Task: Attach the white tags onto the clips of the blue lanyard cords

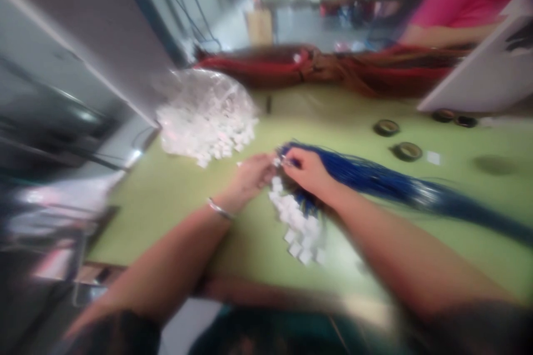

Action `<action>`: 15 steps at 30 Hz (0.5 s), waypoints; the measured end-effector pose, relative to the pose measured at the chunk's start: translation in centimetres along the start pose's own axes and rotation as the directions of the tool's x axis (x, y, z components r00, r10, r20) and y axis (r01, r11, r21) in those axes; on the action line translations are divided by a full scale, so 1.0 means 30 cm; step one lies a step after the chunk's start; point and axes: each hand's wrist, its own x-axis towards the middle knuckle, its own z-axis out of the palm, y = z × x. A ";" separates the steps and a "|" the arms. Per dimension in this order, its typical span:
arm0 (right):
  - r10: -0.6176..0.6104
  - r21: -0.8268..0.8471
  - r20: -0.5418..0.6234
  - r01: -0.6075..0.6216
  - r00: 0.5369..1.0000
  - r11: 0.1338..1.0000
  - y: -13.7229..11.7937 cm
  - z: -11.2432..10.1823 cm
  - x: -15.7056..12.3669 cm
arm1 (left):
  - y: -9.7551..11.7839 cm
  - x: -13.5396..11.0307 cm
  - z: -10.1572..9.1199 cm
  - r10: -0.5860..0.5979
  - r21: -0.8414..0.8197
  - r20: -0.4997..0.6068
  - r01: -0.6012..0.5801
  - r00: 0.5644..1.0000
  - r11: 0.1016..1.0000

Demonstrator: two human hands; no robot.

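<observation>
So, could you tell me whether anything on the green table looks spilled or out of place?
Nothing is clearly damaged. A few small white plastic pieces seem to lie loose outside the clear plastic bag, and one white square sits alone beside the dark tape rolls. Blur hides finer detail.

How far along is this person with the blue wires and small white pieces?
Done, it seems: a cluster of white pieces lies at wire ends below the hands. In hand: the right hand pinches the end of the blue wires, and the left hand meets it; blur hides its grip. Left: a full bag of white pieces on the table, so probably plenty.
</observation>
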 end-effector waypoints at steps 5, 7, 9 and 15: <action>0.051 -0.082 0.025 -0.049 0.998 0.995 0.000 0.005 0.008 | -0.005 -0.005 -0.001 0.042 0.107 -0.065 -0.035 0.997 0.994; 0.070 -0.115 0.028 -0.066 0.997 0.991 0.004 0.008 0.012 | -0.011 -0.007 -0.006 0.066 0.146 -0.050 -0.058 0.997 0.988; 0.070 -0.106 0.030 -0.067 0.997 0.992 0.007 0.006 0.015 | -0.016 -0.008 -0.009 0.080 0.175 -0.025 -0.074 0.997 0.982; 0.135 -0.002 0.025 -0.135 0.991 0.991 0.003 -0.016 0.021 | -0.023 -0.009 0.003 0.085 0.149 -0.036 -0.078 0.996 0.986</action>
